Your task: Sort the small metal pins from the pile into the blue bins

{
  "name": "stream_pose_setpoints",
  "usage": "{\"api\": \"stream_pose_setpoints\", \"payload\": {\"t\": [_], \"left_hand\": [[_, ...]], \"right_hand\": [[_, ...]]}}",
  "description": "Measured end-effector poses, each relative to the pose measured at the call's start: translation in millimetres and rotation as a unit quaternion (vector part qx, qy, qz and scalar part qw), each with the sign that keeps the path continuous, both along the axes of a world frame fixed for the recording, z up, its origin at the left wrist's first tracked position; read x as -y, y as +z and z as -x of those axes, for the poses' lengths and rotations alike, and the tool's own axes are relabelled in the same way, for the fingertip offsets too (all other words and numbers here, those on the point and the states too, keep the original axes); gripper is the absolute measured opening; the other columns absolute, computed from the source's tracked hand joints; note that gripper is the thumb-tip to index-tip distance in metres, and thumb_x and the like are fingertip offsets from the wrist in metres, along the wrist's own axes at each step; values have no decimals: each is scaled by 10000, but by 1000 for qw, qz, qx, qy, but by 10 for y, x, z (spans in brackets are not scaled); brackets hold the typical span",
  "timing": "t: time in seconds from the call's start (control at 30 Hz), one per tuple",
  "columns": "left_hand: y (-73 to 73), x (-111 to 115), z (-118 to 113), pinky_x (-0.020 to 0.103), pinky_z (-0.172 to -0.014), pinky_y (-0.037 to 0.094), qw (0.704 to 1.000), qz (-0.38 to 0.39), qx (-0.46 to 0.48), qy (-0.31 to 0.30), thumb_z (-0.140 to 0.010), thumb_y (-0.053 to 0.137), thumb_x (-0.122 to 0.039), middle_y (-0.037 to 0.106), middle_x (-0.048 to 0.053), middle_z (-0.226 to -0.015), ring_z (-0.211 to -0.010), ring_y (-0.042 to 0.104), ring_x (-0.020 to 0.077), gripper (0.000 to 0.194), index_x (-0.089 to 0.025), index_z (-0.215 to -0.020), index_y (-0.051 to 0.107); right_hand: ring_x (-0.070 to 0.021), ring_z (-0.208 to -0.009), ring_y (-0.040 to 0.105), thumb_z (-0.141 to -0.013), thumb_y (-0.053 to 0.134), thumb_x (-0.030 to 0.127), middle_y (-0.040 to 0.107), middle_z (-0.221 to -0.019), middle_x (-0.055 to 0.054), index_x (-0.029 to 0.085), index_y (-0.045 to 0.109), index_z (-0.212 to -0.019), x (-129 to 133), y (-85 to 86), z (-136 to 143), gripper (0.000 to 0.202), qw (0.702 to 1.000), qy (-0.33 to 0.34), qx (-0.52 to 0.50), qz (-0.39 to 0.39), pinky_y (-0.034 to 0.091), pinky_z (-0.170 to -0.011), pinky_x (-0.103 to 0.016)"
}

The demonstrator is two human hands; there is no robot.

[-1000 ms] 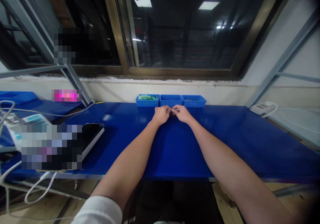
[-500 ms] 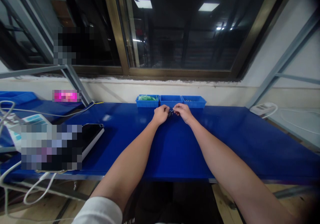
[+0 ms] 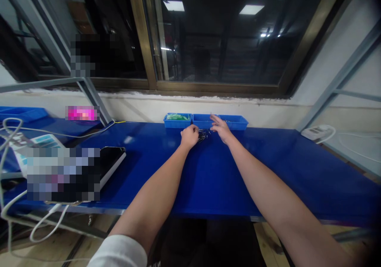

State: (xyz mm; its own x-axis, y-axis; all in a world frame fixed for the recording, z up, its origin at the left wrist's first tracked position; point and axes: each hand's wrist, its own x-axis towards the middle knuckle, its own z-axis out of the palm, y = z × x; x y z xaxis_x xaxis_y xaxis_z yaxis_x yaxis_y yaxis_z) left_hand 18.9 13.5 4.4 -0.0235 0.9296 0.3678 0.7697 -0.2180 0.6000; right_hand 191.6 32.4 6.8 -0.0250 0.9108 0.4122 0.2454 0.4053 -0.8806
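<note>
Several small, thin metal pieces lie in a loose pile on the blue tabletop, too small to name. Just left of the pile is my left hand, its fingers curled together; what they hold, if anything, is hidden. On the pile's right, my right hand has its fingers apart, with the fingertips in front of the middle blue bin. Beside that bin stand a left blue bin with a green packet in it and a right blue bin with small shiny bits inside.
The blue table runs up to the wall below a window. A dark, partly blurred-out device with white cables lies at left. At the right end sits a white power strip. Grey metal frame posts rise at both sides.
My right hand has moved away from my left, up toward the middle bin, and its fingers have spread. The left hand stays by the pile, which shows more now.
</note>
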Motion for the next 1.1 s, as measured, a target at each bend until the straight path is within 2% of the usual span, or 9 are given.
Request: {"api": "stream_pose_setpoints", "payload": {"t": [0.1,0.23,0.3,0.4,0.5,0.63,0.77,0.93,1.1], "left_hand": [[18,7,4,306,-849,397,1000,9,-6,4,-860,412,-259,702,20,-961,-977,611,207,233,-247,-898,641],[35,14,10,318,-859,399,999,31,-26,14,-863,407,-267,692,28,-991,-1008,600,215,239,-249,-943,632],[25,16,12,325,-880,396,998,41,-44,15,-863,414,-277,675,41,-1050,-1047,582,220,249,-244,-993,624],[-15,17,13,353,-923,382,995,42,-89,3,-855,436,-318,613,87,-1181,-1113,543,241,316,-218,-1113,588],[-64,27,10,393,-957,368,988,41,-143,-51,-857,425,-413,543,129,-1276,-1182,491,270,433,-194,-1215,532],[-105,55,-1,413,-1026,312,971,47,-205,-117,-848,389,-533,424,129,-1399,-1300,364,275,551,-207,-1283,479],[-126,74,-14,461,-1078,222,960,60,-233,-143,-829,369,-606,310,154,-1465,-1361,253,292,680,-184,-1361,388],[-134,80,-21,473,-1096,172,954,78,-240,-164,-832,315,-643,243,166,-1490,-1384,189,297,745,-161,-1400,329],[-133,79,-26,479,-1100,162,951,80,-243,-174,-836,305,-648,233,165,-1493,-1388,179,293,744,-160,-1397,337]], "right_hand": [[-236,-1113,510,-587,585,195,533,-1306,-52,225,495,-1295,26,-38,-65,714,997,-14,75,23,459,-849,-331],[-234,-1011,568,-630,568,186,640,-1132,-73,175,618,-1149,90,-89,-116,521,978,-132,159,-14,451,-884,-363],[-212,-909,598,-654,544,174,670,-1047,-70,164,666,-1041,108,-103,-120,406,969,-162,184,-31,463,-856,-354],[-192,-849,604,-673,523,146,688,-965,-63,164,687,-965,108,-134,-107,336,961,-145,233,-44,467,-833,-330],[-209,-930,579,-700,527,143,674,-997,-76,169,679,-1010,91,-191,-83,346,942,-109,313,-51,432,-885,-335],[-241,-1001,527,-783,523,224,637,-1050,-109,183,664,-1086,81,-259,-51,337,914,-102,389,-48,388,-923,-358],[-233,-965,523,-813,509,250,636,-1030,-102,209,713,-986,109,-252,-31,270,901,-103,418,-50,379,-913,-346],[-223,-867,559,-785,532,238,665,-863,-86,213,721,-778,179,-160,2,191,903,-137,406,-35,407,-823,-324],[-227,-890,575,-726,622,302,660,-906,-103,193,694,-835,196,-135,19,170,910,-180,374,-14,426,-769,-321]]}}
